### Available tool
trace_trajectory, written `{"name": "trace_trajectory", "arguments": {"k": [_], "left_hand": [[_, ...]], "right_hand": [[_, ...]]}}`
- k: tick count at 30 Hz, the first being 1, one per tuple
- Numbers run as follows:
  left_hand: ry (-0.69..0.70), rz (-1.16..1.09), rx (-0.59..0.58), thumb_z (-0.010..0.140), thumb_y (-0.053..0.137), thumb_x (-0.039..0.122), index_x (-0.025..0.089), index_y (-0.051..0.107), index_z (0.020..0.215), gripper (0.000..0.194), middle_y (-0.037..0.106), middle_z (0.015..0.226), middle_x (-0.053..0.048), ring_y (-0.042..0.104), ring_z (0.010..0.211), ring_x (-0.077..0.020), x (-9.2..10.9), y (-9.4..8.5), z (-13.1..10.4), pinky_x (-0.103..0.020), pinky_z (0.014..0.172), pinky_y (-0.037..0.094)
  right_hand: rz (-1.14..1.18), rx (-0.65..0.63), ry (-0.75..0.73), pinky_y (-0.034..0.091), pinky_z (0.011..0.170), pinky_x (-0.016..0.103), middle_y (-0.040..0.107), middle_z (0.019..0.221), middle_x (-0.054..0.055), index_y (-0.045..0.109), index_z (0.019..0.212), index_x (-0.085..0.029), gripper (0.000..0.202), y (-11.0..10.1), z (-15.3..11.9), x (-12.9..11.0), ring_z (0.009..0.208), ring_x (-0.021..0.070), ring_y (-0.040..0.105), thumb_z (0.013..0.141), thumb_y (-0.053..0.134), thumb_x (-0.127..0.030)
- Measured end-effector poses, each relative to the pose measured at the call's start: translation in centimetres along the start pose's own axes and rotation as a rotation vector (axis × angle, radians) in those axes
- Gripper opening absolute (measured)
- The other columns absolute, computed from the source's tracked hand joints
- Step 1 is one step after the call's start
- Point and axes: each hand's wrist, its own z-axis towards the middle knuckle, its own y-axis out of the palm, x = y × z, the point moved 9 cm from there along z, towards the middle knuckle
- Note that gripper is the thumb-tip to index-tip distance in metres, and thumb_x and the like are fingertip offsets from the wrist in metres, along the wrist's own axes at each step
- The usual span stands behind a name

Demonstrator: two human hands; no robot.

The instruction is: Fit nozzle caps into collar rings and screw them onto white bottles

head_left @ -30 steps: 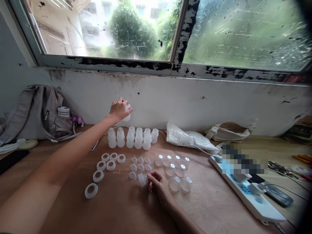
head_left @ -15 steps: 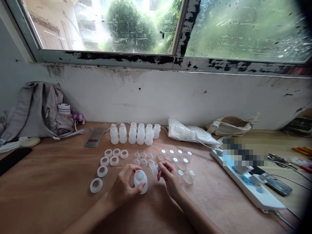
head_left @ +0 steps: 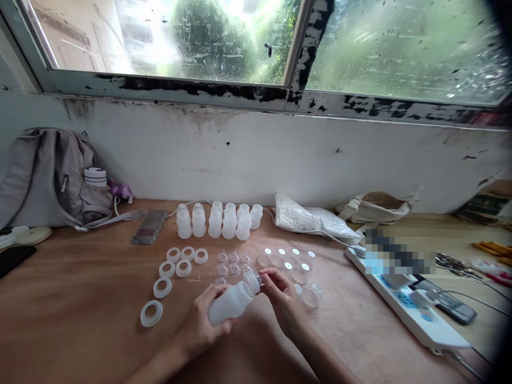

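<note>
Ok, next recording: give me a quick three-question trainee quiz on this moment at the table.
1. True or false: the left hand holds a white bottle tilted, its neck toward the right hand.
2. Where do the white rings lie? A) left of the small clear pieces B) on the power strip C) on the backpack
3. What stands in rows near the wall?

Key: 1 true; 2 A; 3 white bottles.

No legible text, labels or numbers anywhere, markings on the power strip (head_left: 404, 309) too blurred to read
</note>
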Motion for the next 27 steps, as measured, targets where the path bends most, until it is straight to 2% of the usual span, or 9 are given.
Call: {"name": "trace_trajectory", "arguments": {"k": [3, 8, 12, 16, 22, 27], "left_hand": [[-0.068, -0.014, 0.056, 0.065, 0.063, 0.028, 0.023, 0.047, 0.101, 0.04, 0.059, 0.091, -0.002, 0.057, 0.084, -0.0193, -1.1, -0.6, 0.1, -0.03, 0.075, 0.047], [-0.071, 0.056, 0.085, 0.064, 0.065, 0.029, 0.025, 0.052, 0.096, 0.035, 0.06, 0.093, -0.003, 0.057, 0.087, -0.0214, -1.3, -0.9, 0.2, -0.033, 0.076, 0.047], [-0.061, 0.107, 0.11, 0.064, 0.065, 0.029, 0.025, 0.054, 0.094, 0.033, 0.059, 0.093, -0.003, 0.056, 0.087, -0.0226, -1.0, -1.4, 0.0, -0.034, 0.074, 0.047], [-0.036, 0.146, 0.099, 0.062, 0.066, 0.027, 0.024, 0.056, 0.093, 0.032, 0.056, 0.085, -0.002, 0.057, 0.083, -0.0209, -0.9, -1.3, -0.1, -0.032, 0.072, 0.047], [0.037, 0.186, 0.088, 0.061, 0.066, 0.023, 0.025, 0.055, 0.097, 0.037, 0.053, 0.087, -0.001, 0.057, 0.08, -0.0182, -0.8, -1.1, 0.0, -0.032, 0.072, 0.047], [0.067, 0.249, 0.085, 0.062, 0.066, 0.025, 0.025, 0.055, 0.096, 0.037, 0.051, 0.085, -0.001, 0.055, 0.078, -0.0178, -0.9, -1.6, 0.1, -0.031, 0.069, 0.048]], "right_hand": [[-0.031, -0.024, 0.007, 0.046, 0.062, 0.027, 0.058, 0.073, 0.002, 0.063, 0.077, -0.019, 0.019, 0.1, -0.1, 0.3, 0.068, 0.0152, 0.052, 0.069, 0.067, -0.036], [-0.111, -0.079, -0.009, 0.046, 0.068, 0.03, 0.061, 0.077, 0.004, 0.063, 0.08, -0.02, 0.019, 0.6, -0.2, 0.5, 0.073, 0.0176, 0.055, 0.071, 0.065, -0.036], [-0.205, -0.102, -0.021, 0.044, 0.055, 0.026, 0.056, 0.065, 0.001, 0.058, 0.074, -0.018, 0.025, 1.0, -0.3, 0.3, 0.057, 0.0137, 0.052, 0.07, 0.064, -0.042], [-0.306, -0.128, -0.006, 0.029, 0.04, 0.02, 0.042, 0.051, -0.004, 0.047, 0.062, -0.018, 0.034, 1.3, -0.2, 0.7, 0.043, 0.0079, 0.037, 0.072, 0.059, -0.048], [-0.444, -0.169, -0.031, 0.02, 0.039, 0.022, 0.029, 0.045, -0.006, 0.034, 0.048, -0.019, 0.047, 1.4, 0.0, 0.8, 0.042, 0.0073, 0.026, 0.076, 0.052, -0.051], [-0.476, -0.273, -0.028, 0.024, 0.043, 0.022, 0.038, 0.051, -0.004, 0.044, 0.055, -0.018, 0.038, 2.0, -0.1, 0.0, 0.047, 0.0088, 0.034, 0.075, 0.054, -0.05]]}}
